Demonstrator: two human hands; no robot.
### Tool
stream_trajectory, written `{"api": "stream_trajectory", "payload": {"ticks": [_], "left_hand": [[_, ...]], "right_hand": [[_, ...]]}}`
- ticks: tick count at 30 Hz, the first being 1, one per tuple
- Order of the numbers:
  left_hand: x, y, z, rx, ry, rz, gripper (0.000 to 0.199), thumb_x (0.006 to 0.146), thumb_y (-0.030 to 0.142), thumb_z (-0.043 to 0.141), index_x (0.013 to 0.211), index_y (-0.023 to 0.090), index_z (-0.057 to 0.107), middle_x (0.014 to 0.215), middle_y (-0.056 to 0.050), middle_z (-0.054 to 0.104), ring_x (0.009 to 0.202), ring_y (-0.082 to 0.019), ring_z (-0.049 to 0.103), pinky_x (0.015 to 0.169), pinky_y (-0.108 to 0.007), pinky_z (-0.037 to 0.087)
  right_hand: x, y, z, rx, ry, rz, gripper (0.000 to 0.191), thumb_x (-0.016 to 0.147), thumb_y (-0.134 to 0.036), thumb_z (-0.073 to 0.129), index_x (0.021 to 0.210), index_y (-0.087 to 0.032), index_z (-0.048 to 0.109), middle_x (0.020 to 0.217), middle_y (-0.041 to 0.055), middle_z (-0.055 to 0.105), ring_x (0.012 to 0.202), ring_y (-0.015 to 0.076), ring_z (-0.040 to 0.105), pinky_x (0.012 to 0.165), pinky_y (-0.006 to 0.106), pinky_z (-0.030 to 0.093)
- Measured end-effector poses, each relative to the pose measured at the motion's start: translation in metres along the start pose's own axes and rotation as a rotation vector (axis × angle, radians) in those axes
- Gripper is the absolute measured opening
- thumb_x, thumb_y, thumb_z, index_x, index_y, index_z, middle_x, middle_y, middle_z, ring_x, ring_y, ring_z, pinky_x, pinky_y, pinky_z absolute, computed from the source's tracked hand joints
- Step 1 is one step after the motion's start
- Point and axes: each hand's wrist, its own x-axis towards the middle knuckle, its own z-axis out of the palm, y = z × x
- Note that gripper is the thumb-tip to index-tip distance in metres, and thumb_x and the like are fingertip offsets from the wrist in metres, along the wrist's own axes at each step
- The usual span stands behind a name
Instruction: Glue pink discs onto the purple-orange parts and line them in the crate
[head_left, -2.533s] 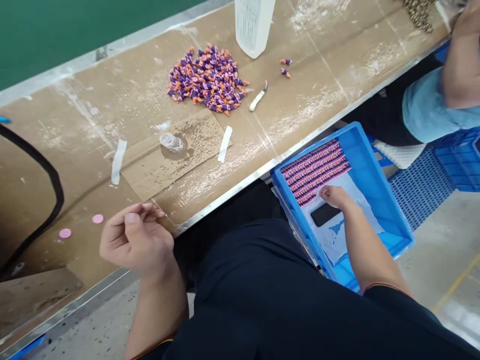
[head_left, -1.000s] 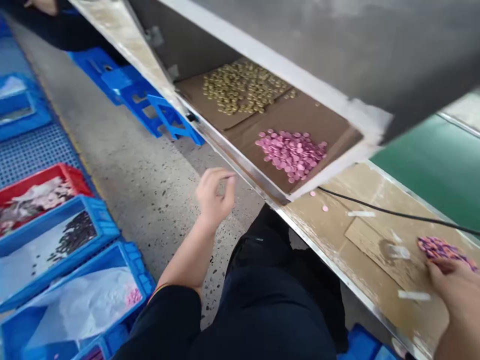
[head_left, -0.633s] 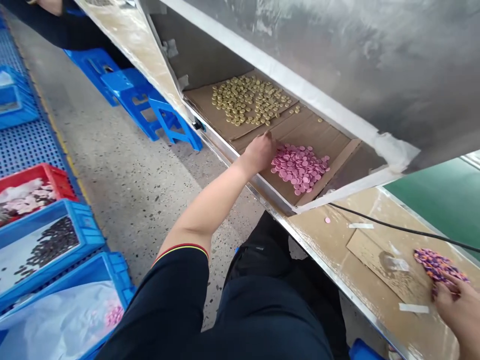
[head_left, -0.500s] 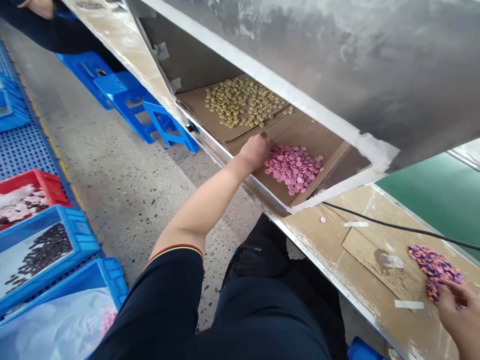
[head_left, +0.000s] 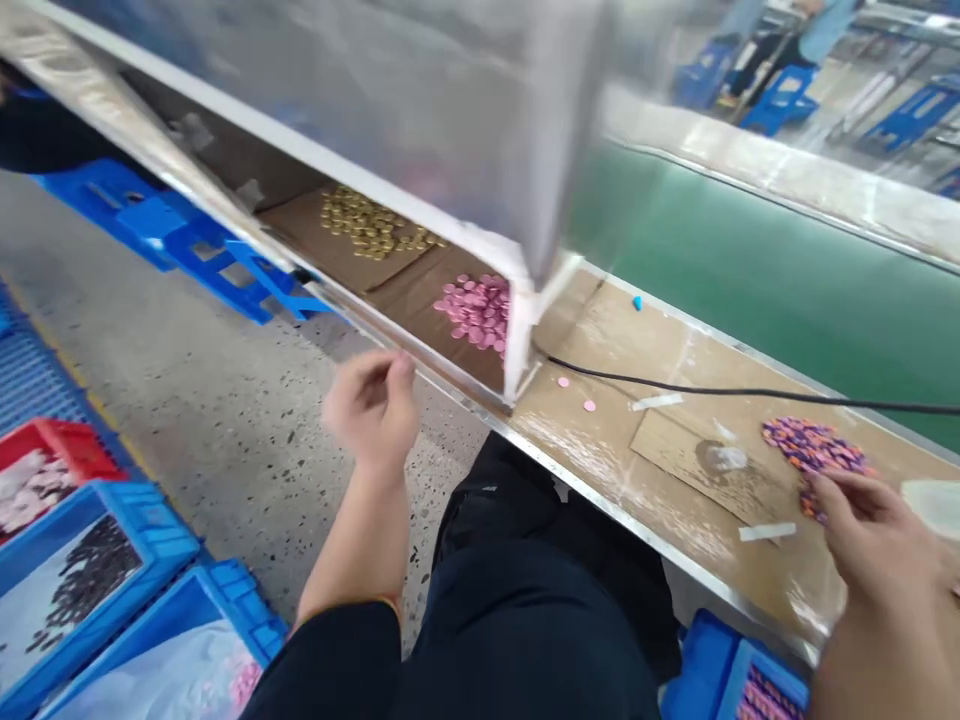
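My left hand (head_left: 375, 405) hangs in front of the bench edge, out of the metal enclosure, with its fingers curled in towards the thumb. Motion blurs it, and anything in it is hidden. Inside the enclosure (head_left: 518, 335), a heap of round pink discs (head_left: 474, 312) lies on cardboard, and small gold-coloured round pieces (head_left: 367, 225) are spread farther back. On the bench at the right, my right hand (head_left: 889, 535) is at the near edge of a pile of small purple and orange pieces (head_left: 814, 443). Its thumb and fingers come together; what they pinch cannot be made out.
A black cable (head_left: 712, 392) crosses the bench beside two loose pink discs (head_left: 589, 406) and a taped cardboard piece (head_left: 697, 475). Behind runs a green belt (head_left: 750, 310). Blue bins (head_left: 161, 520), a red bin (head_left: 82, 445) and blue stools (head_left: 180, 225) stand to the left.
My left hand has come out of the enclosure, away from the pink discs, towards me. My view has swung right. The right hand stays at the purple and orange pile.
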Motion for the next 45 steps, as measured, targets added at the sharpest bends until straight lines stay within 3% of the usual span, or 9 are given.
{"api": "stream_trajectory", "payload": {"ticks": [2,6,12,17,20,24,31,39,45], "left_hand": [[-0.040,0.022,-0.007,-0.144,-0.060,0.022,0.011,0.100,0.028,0.077,0.091,0.021,0.079,0.069,0.000,0.076,0.056,-0.011,0.068,0.053,-0.021,0.054],[-0.107,0.061,0.006,-0.454,-0.567,-0.096,0.009,0.099,0.018,0.077,0.094,0.022,0.083,0.083,-0.003,0.084,0.069,-0.015,0.081,0.064,-0.022,0.066],[-0.147,0.111,0.061,-0.787,-0.898,-0.164,0.012,0.098,0.020,0.080,0.101,0.028,0.088,0.090,-0.003,0.087,0.076,-0.016,0.084,0.076,-0.023,0.070],[-0.161,0.138,0.104,-0.900,-1.040,-0.677,0.020,0.094,0.044,0.085,0.094,0.024,0.089,0.082,-0.008,0.085,0.069,-0.018,0.082,0.066,-0.025,0.068],[-0.168,0.146,0.121,-0.943,-1.042,-0.983,0.038,0.082,0.058,0.094,0.092,0.022,0.090,0.087,-0.010,0.086,0.071,-0.018,0.081,0.070,-0.028,0.070],[-0.169,0.148,0.130,-0.902,-1.014,-1.130,0.045,0.070,0.058,0.102,0.090,0.020,0.089,0.088,-0.010,0.086,0.075,-0.018,0.081,0.075,-0.030,0.071],[-0.171,0.146,0.131,-0.907,-0.975,-1.192,0.050,0.066,0.056,0.105,0.096,0.020,0.086,0.082,-0.006,0.083,0.073,-0.016,0.080,0.074,-0.027,0.070],[-0.174,0.146,0.133,-0.875,-0.952,-1.155,0.048,0.069,0.055,0.103,0.097,0.019,0.088,0.085,-0.006,0.083,0.075,-0.014,0.078,0.076,-0.027,0.069],[-0.170,0.151,0.134,-0.850,-0.925,-1.186,0.053,0.068,0.063,0.102,0.088,0.017,0.083,0.085,-0.008,0.084,0.074,-0.017,0.081,0.075,-0.027,0.071]], "right_hand": [[-0.003,0.004,0.000,0.019,0.005,0.068,0.039,0.067,-0.064,0.077,0.079,-0.027,0.073,0.073,0.0126,0.078,0.066,0.0314,0.076,0.060,0.043,0.062],[-0.001,0.002,0.005,0.024,-0.044,-0.109,0.036,0.076,-0.058,0.072,0.086,-0.025,0.080,0.082,0.0107,0.082,0.072,0.0274,0.078,0.072,0.041,0.065],[0.006,-0.005,0.017,-0.153,-0.180,-0.508,0.023,0.097,-0.037,0.064,0.092,-0.025,0.082,0.087,0.0087,0.082,0.070,0.0230,0.072,0.072,0.037,0.061],[0.004,-0.002,0.024,-0.273,-0.235,-0.637,0.025,0.102,-0.027,0.058,0.098,-0.023,0.082,0.097,0.0117,0.082,0.088,0.0271,0.076,0.079,0.039,0.061],[0.003,0.000,0.026,-0.306,-0.262,-0.642,0.027,0.105,-0.027,0.056,0.101,-0.023,0.083,0.099,0.0121,0.081,0.091,0.0278,0.075,0.082,0.040,0.061],[0.005,0.002,0.027,-0.333,-0.282,-0.665,0.027,0.107,-0.027,0.055,0.103,-0.023,0.082,0.102,0.0127,0.081,0.095,0.0290,0.075,0.082,0.041,0.060],[0.000,0.002,0.025,-0.298,-0.236,-0.692,0.024,0.109,-0.027,0.056,0.102,-0.023,0.079,0.100,0.0114,0.079,0.093,0.0277,0.073,0.082,0.040,0.059],[-0.025,-0.019,0.028,-0.183,0.258,-0.545,0.019,0.109,-0.032,0.062,0.107,-0.024,0.079,0.102,0.0100,0.082,0.091,0.0251,0.076,0.078,0.039,0.061],[-0.065,-0.049,0.045,0.029,0.169,-0.358,0.014,0.105,-0.031,0.068,0.101,-0.025,0.080,0.092,0.0067,0.082,0.071,0.0200,0.073,0.066,0.036,0.063]]}}
